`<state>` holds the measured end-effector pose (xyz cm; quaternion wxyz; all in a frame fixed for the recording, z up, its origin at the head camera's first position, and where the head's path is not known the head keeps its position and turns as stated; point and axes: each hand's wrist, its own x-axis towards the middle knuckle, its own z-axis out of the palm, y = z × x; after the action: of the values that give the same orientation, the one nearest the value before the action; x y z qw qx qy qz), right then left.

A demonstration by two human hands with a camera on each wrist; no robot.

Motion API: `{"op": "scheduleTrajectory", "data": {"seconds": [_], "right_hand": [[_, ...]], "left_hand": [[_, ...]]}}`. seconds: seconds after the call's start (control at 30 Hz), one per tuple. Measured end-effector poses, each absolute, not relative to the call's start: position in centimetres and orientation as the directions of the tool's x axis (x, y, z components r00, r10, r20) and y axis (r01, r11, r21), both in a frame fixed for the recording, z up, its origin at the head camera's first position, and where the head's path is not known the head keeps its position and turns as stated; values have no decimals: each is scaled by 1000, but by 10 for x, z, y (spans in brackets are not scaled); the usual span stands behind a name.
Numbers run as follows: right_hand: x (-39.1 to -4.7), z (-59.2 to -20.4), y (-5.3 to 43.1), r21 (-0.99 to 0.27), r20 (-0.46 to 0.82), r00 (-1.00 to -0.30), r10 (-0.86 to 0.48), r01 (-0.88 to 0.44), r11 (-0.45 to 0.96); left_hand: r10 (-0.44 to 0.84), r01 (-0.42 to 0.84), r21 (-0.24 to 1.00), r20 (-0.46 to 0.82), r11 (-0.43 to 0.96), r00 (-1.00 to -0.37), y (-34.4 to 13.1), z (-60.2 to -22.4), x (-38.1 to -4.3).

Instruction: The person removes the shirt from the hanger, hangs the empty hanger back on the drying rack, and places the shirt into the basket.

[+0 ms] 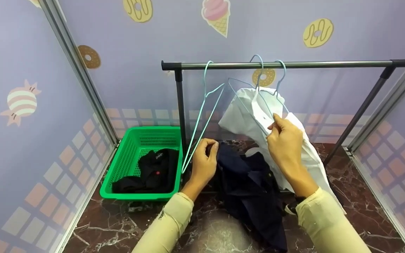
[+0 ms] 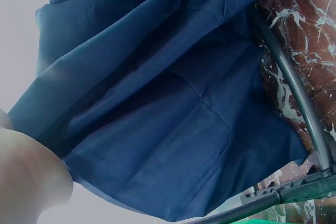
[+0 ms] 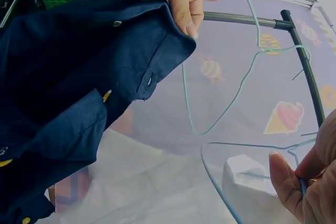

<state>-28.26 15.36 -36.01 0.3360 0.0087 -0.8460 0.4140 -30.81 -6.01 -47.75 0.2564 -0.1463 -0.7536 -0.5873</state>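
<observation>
My left hand [image 1: 204, 160] pinches the edge of a navy shirt [image 1: 251, 193] with yellow buttons, which hangs down in loose folds. In the right wrist view its fingers hold the shirt's upper corner. My right hand [image 1: 287, 140] grips the wire of a pale blue hanger [image 3: 247, 145] whose hook is over the rack's bar. Just behind that hand a white shirt [image 1: 237, 116] hangs from the same bar, partly hidden by the hand and arm. Left of them a bare mint hanger [image 1: 197, 126] hangs near the left hand.
A metal clothes rack [image 1: 329, 64] spans the middle, close to the patterned back wall. On the marbled floor at the left stands a green basket [image 1: 142, 196] with black clothing [image 1: 153, 172] inside. Panel walls close in both sides.
</observation>
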Motion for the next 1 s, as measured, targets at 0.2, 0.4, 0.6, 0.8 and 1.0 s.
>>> {"op": "scheduleTrajectory", "data": {"seconds": [0.2, 0.4, 0.6, 0.8, 1.0], "right_hand": [[-286, -362, 153, -682, 547, -804, 233, -266, 682], [-288, -363, 153, -628, 536, -821, 194, -235, 742], [-285, -363, 153, -523, 527, -838, 141, -190, 831], [-282, -365, 152, -458, 535, -839, 102, -186, 869], [-281, -371, 148, -376, 557, -829, 50, -198, 905]], "left_hand": [[-41, 506, 823, 533, 259, -845, -61, -479, -305], [-30, 496, 825, 522, 271, -853, -60, -480, -307], [-27, 492, 823, 519, 284, -854, -58, -485, -305], [-14, 482, 806, 517, 345, -856, -55, -491, -302], [24, 415, 828, 439, 376, -898, -50, -511, -303]]}}
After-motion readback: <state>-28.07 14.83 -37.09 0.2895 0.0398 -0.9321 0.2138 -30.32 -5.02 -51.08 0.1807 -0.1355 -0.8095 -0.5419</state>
